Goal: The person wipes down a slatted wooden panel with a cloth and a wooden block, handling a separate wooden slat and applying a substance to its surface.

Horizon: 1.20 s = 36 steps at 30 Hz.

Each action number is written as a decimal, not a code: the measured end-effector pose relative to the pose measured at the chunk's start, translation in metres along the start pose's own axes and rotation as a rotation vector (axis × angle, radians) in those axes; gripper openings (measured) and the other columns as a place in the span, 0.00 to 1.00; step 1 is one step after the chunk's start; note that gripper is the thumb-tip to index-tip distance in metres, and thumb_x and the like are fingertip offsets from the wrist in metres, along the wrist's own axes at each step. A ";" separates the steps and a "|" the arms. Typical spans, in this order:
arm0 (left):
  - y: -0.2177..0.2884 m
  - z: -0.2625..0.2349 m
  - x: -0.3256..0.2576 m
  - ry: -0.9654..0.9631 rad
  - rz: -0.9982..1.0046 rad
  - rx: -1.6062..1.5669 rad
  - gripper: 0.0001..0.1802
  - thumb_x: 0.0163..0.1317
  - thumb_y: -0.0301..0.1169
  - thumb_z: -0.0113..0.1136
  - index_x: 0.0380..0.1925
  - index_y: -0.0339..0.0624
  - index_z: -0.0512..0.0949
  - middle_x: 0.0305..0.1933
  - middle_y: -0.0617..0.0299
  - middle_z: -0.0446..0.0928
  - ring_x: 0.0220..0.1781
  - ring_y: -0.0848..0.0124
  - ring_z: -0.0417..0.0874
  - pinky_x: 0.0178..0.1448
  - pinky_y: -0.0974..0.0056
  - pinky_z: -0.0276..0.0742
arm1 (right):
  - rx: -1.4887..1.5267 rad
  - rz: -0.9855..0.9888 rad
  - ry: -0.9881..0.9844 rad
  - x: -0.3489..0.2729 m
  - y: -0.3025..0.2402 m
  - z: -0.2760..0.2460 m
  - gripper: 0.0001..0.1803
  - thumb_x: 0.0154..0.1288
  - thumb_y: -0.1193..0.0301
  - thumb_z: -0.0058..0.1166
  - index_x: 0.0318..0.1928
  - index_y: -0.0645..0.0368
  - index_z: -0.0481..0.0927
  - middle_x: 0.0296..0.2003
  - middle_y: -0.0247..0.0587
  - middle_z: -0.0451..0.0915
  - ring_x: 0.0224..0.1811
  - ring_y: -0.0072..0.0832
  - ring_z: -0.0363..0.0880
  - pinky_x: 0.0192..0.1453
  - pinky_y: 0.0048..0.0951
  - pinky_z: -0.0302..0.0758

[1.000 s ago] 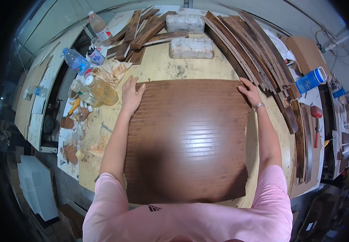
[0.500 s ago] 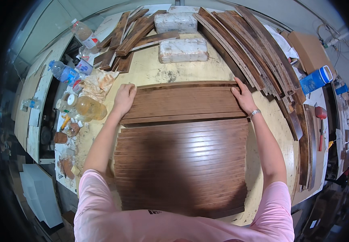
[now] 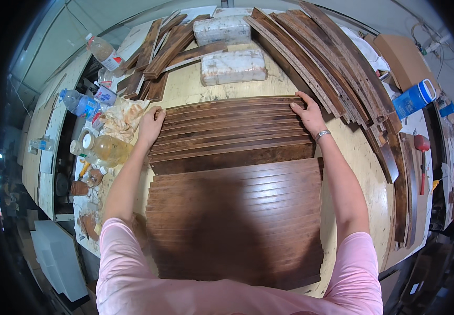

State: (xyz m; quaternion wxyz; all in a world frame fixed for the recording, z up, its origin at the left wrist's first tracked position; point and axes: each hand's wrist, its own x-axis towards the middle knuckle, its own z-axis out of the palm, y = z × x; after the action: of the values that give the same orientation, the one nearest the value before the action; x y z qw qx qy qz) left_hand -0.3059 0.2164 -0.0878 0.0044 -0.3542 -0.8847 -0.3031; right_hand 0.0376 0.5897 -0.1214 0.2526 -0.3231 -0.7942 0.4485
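Several dark brown wooden boards (image 3: 232, 126) lie in overlapping rows across the pale yellow tabletop, their long edges showing like steps. At their left ends is my left hand (image 3: 152, 127), fingers curled over the far corner. My right hand (image 3: 309, 116) grips the right ends, thumb on top and fingers at the far edge. A metal-banded watch (image 3: 322, 135) circles my right wrist. Nearer to me lies a second spread of overlapping brown boards (image 3: 237, 199), smooth and shiny, partly in my shadow; neither hand touches it.
Two wrapped white blocks (image 3: 233, 68) sit beyond the boards. Loose wood strips (image 3: 171, 50) lie far left, and long strips (image 3: 326, 68) are piled at right. Bottles, a jar of yellowish liquid (image 3: 112, 149) and a stained cloth (image 3: 123, 116) crowd the left. A blue jug (image 3: 413, 100) and red-headed mallet (image 3: 421, 149) are right.
The far boards, earlier squared up with one broad face showing, are now fanned into stepped rows. Both hands have shifted slightly left and stay at the board ends.
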 end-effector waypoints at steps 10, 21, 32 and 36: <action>-0.013 0.003 0.065 -0.007 -0.008 0.019 0.24 0.66 0.47 0.59 0.51 0.38 0.83 0.44 0.40 0.85 0.50 0.46 0.85 0.56 0.53 0.79 | 0.020 0.034 0.068 0.042 -0.022 0.018 0.33 0.60 0.61 0.68 0.62 0.64 0.77 0.55 0.57 0.83 0.58 0.43 0.82 0.64 0.35 0.73; 0.005 0.006 0.062 0.141 0.076 0.402 0.25 0.72 0.48 0.51 0.57 0.42 0.78 0.60 0.45 0.77 0.60 0.46 0.78 0.62 0.46 0.75 | -0.080 -0.051 0.136 0.071 -0.018 0.026 0.30 0.60 0.62 0.68 0.59 0.65 0.80 0.51 0.58 0.85 0.53 0.42 0.85 0.60 0.35 0.76; -0.041 -0.016 -0.025 0.212 -0.133 -0.272 0.28 0.68 0.40 0.60 0.61 0.30 0.73 0.57 0.44 0.79 0.57 0.53 0.81 0.64 0.57 0.72 | -0.317 -0.017 0.020 -0.002 -0.023 0.002 0.38 0.69 0.54 0.57 0.72 0.64 0.64 0.56 0.64 0.80 0.61 0.53 0.78 0.65 0.41 0.73; -0.046 -0.006 -0.089 -0.023 -0.433 -0.542 0.34 0.65 0.39 0.66 0.64 0.27 0.70 0.56 0.45 0.81 0.58 0.61 0.81 0.62 0.61 0.74 | -0.237 0.003 -0.001 -0.029 -0.003 -0.003 0.36 0.71 0.56 0.55 0.70 0.66 0.66 0.55 0.64 0.81 0.59 0.54 0.79 0.64 0.41 0.74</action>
State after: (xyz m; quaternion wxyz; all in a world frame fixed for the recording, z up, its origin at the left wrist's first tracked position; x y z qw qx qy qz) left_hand -0.2689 0.1317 -0.1272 -0.1641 -0.1499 -0.8267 -0.5169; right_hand 0.0578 0.5684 -0.1203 0.2117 -0.3518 -0.8411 0.3522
